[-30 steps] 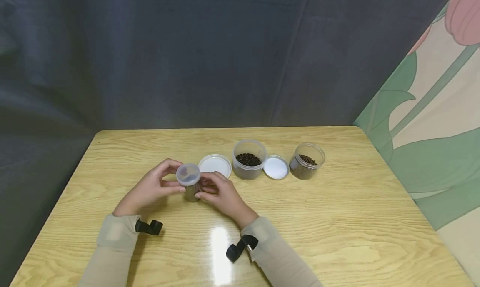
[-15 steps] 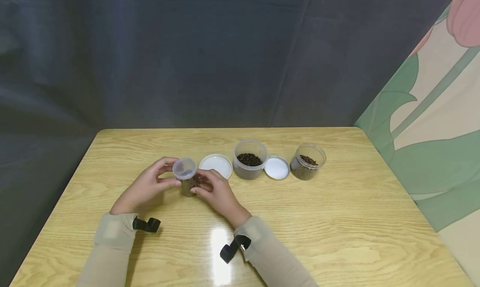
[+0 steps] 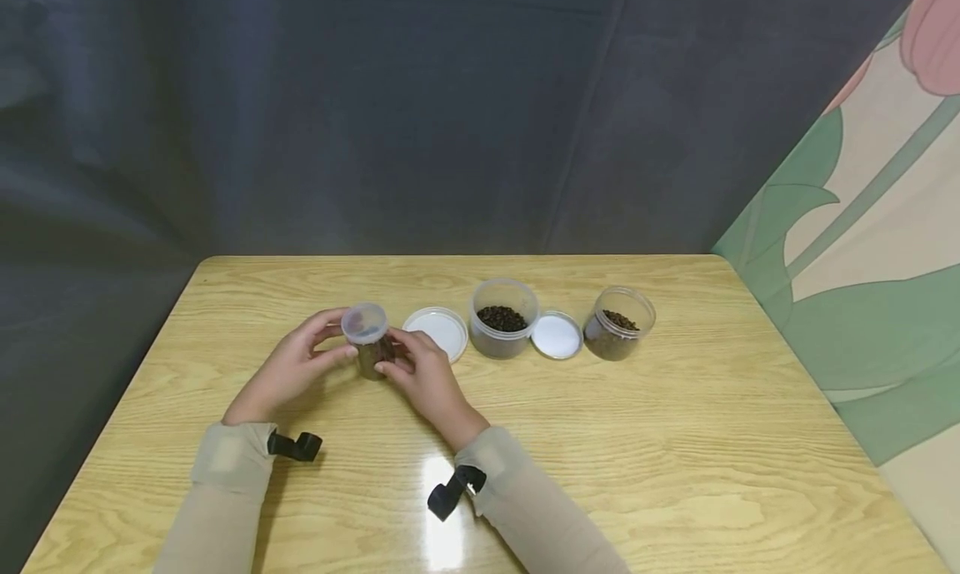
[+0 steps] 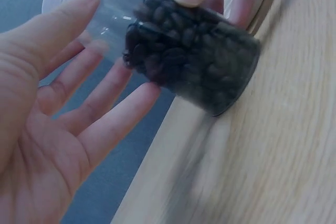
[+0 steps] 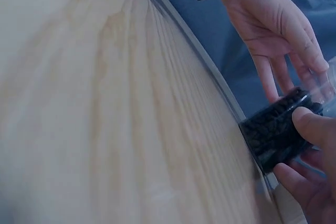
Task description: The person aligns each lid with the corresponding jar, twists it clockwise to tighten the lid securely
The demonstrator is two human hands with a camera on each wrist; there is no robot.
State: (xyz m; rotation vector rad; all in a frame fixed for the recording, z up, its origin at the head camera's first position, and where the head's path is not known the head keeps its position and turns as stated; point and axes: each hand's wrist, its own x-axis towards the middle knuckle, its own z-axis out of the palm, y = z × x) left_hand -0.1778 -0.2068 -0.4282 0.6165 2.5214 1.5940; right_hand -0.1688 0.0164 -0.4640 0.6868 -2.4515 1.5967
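A small clear jar (image 3: 371, 354) with a translucent lid (image 3: 365, 322), partly filled with dark beans (image 4: 184, 51), is held between both hands. My left hand (image 3: 296, 364) holds its upper part by the lid, thumb on the near side and fingers spread behind. Lower down, my right hand (image 3: 426, 381) grips the jar's right side, its thumb (image 5: 310, 124) lying against the bean-filled part. In the left wrist view, the jar's bottom (image 4: 236, 85) is close over the wooden table.
Right of the hands, a white lid (image 3: 442, 331), an open tub (image 3: 501, 345) of dark beans, a smaller white lid (image 3: 557, 336) and an open jar (image 3: 611, 345) of brown bits stand in a row on the table (image 3: 675, 441). A dark curtain (image 3: 450, 124) hangs behind.
Both hands have carried the lidded jar a little to the left and farther back across the table. The other containers and lids stay in place.
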